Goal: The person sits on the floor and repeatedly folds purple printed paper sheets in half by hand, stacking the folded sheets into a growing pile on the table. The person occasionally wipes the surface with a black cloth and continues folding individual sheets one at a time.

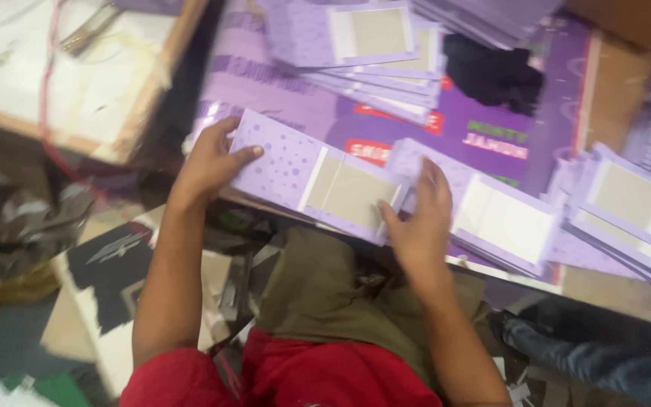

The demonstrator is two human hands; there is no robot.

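A flat lilac card piece [307,177] with pale dots and a beige rectangular panel lies across the near edge of the work surface. My left hand [209,162] grips its left end, thumb on top. My right hand [416,218] presses on its right end, fingers spread over the edge where it overlaps a second lilac piece [502,218] with a whitish panel. Both hands are touching the same card.
Stacks of similar lilac card pieces lie at the back [371,53] and at the right [631,211]. A large purple printed sheet [484,128] covers the surface, with a black cloth [495,75] on it. A wooden-edged board [77,83] is at left. Scraps litter the floor.
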